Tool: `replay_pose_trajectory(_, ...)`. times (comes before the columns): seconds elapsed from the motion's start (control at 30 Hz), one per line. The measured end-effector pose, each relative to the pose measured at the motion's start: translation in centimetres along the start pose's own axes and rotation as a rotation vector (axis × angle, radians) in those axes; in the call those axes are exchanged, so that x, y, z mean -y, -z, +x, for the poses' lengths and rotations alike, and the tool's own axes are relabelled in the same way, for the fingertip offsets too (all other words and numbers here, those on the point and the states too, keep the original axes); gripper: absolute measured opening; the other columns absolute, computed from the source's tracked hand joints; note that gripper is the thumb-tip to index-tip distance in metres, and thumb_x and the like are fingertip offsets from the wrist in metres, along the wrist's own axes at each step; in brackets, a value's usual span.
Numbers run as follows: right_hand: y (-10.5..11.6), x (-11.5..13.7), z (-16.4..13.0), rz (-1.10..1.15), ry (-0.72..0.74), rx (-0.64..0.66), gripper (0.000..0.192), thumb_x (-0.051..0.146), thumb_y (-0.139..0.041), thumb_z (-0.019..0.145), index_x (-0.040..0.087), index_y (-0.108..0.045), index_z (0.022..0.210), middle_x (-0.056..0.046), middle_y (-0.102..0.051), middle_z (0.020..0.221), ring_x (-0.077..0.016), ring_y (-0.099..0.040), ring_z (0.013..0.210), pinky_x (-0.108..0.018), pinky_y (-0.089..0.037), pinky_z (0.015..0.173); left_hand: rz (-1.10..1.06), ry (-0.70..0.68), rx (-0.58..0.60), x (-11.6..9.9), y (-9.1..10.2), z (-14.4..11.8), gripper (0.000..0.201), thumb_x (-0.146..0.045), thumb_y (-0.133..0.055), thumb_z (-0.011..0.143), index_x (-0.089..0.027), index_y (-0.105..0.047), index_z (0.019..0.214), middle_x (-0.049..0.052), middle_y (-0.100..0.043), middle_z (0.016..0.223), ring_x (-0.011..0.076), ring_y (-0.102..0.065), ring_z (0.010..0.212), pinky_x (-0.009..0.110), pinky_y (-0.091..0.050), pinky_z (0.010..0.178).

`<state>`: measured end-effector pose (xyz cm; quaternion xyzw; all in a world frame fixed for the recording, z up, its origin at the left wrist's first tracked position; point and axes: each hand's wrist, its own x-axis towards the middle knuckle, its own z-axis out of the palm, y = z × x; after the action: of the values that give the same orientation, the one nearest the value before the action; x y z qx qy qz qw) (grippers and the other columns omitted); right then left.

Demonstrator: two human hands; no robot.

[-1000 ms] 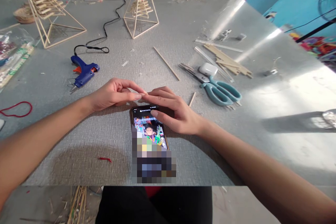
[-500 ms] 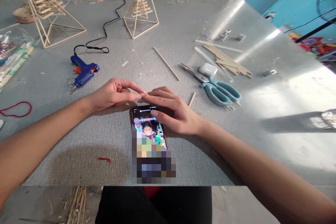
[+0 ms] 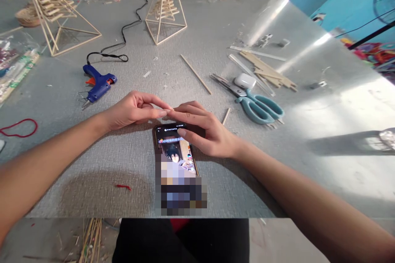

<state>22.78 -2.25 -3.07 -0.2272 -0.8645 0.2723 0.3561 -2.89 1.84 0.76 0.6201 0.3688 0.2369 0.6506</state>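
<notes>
Where my left hand (image 3: 131, 111) and right hand (image 3: 205, 131) meet fingertip to fingertip, I can't tell what's pinched, if anything. Phone (image 3: 175, 152), screen lit, lies just below them. Scissors (image 3: 253, 100) right, glue gun (image 3: 97, 82) left, stick (image 3: 196, 74) beyond.

The tabletop (image 3: 216, 41) is grey with a fine woven texture. On it lie a blue glue gun (image 3: 98, 82) with an orange trigger and a black cord (image 3: 125, 33), teal-handled scissors (image 3: 257, 104) beside a white earbud case (image 3: 245, 81), pale wooden sticks (image 3: 265, 72), and a loop of red yarn (image 3: 18, 127). The phone (image 3: 175, 152) has a black frame and a brightly coloured screen. Two stick pyramids (image 3: 165, 12) are light tan.
</notes>
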Motion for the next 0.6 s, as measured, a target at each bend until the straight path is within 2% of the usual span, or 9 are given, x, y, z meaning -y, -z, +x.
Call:
replay_pose_trajectory(0.13, -0.2, 0.0, -0.1, -0.001, -0.001, -0.018, 0.048, 0.032, -0.056, 0.105, 0.026, -0.056, 0.153, -0.010, -0.071, 0.134, -0.0248, -0.062, 0.123, -0.050, -0.049, 0.107, 0.009, -0.001, 0.008, 0.2, 0.1, 0.1, 0.023, -0.033, -0.082, 0.082, -0.018, -0.082, 0.100, 0.000, -0.072, 0.068, 0.0086, -0.062, 0.065, 0.019, -0.047, 0.058)
replay_pose_trajectory(0.23, 0.0, 0.3, 0.2, -0.006, 0.041, -0.103, 0.040, 0.030, -0.055, 0.105, 0.027, -0.066, 0.143, -0.008, -0.076, 0.123, -0.0239, -0.067, 0.115, -0.049, -0.052, 0.103, 0.047, -0.005, 0.008, 0.3, 0.1, 0.1, 0.024, -0.033, -0.082, 0.082, -0.018, -0.081, 0.100, 0.000, -0.071, 0.070, 0.0069, -0.058, 0.062, 0.018, -0.043, 0.055)
replay_pose_trajectory(0.3, 0.5, 1.0, 0.8, 0.006, 0.039, -0.211, 0.032, 0.030, -0.055, 0.104, 0.029, -0.074, 0.129, -0.005, -0.079, 0.110, -0.0224, -0.071, 0.104, -0.048, -0.055, 0.099, 0.080, -0.001, -0.008, 0.1, 0.2, 0.0, 0.025, -0.036, -0.082, 0.082, -0.017, -0.080, 0.098, -0.002, -0.065, 0.063, 0.0050, -0.050, 0.053, 0.018, -0.034, 0.048)
replay_pose_trajectory(0.37, 1.3, 2.3, 1.5, 0.055, -0.046, -0.350, 0.025, 0.033, -0.058, 0.104, 0.029, -0.077, 0.119, -0.004, -0.079, 0.102, -0.0217, -0.072, 0.097, -0.047, -0.056, 0.097, 0.086, 0.015, -0.026, -0.3, 0.1, -0.2, 0.028, -0.039, -0.083, 0.081, -0.016, -0.079, 0.096, -0.005, -0.055, 0.053, 0.0035, -0.038, 0.044, 0.019, -0.022, 0.042)
replay_pose_trajectory(0.43, 1.6, 4.5, 1.9, 0.189, -0.161, -0.431, 0.025, 0.040, -0.061, 0.103, 0.028, -0.074, 0.120, -0.005, -0.078, 0.105, -0.0224, -0.073, 0.098, -0.046, -0.058, 0.095, 0.056, 0.029, -0.027, -0.8, 0.0, -0.5, 0.030, -0.041, -0.084, 0.079, -0.015, -0.077, 0.093, -0.008, -0.046, 0.048, 0.0031, -0.028, 0.042, 0.021, -0.015, 0.041)
replay_pose_trajectory(0.47, 1.4, 5.9, 1.8, 0.305, -0.195, -0.397, 0.032, 0.046, -0.063, 0.101, 0.028, -0.071, 0.127, -0.007, -0.078, 0.109, -0.0233, -0.073, 0.098, -0.045, -0.060, 0.092, 0.037, 0.033, -0.023, -0.9, -0.1, -0.7, 0.030, -0.041, -0.084, 0.078, -0.015, -0.076, 0.092, -0.009, -0.042, 0.046, 0.0033, -0.026, 0.041, 0.022, -0.013, 0.041)
replay_pose_trajectory(0.53, -0.1, 9.3, 0.5, 0.576, -0.223, -0.149, 0.060, 0.064, -0.062, 0.096, 0.031, -0.056, 0.146, -0.009, -0.078, 0.114, -0.0258, -0.075, 0.097, -0.044, -0.063, 0.083, 0.016, 0.038, -0.010, -1.0, -0.1, -0.9, 0.030, -0.041, -0.085, 0.078, -0.016, -0.075, 0.091, -0.010, -0.036, 0.044, 0.0038, -0.023, 0.042, 0.024, -0.010, 0.042)
replay_pose_trajectory(0.6, -2.7, 13.0, -2.2, 0.838, -0.327, 0.028, 0.090, 0.077, -0.068, 0.080, 0.037, -0.043, 0.156, -0.008, -0.080, 0.115, -0.0305, -0.078, 0.097, -0.044, -0.065, 0.077, 0.014, 0.039, 0.016, -0.7, 0.1, -0.9, 0.029, -0.041, -0.084, 0.079, -0.016, -0.075, 0.091, -0.010, -0.035, 0.045, 0.0042, -0.023, 0.042, 0.025, -0.009, 0.043)
